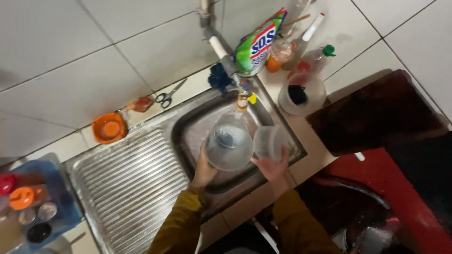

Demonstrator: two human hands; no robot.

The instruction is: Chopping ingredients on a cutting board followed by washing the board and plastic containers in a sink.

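Sink [141, 188] entry — left hand [203, 170] clamped on glass jar [229, 146] under tap [243, 94], rinsing seemingly underway; right hand [273, 165] grips plastic tub [269, 142] — apparently unrinsed yet.

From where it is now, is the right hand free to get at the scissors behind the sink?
Probably not yet: the right hand is holding a clear plastic cup, and the scissors lie far across the sink, beyond the left hand and its glass jar.
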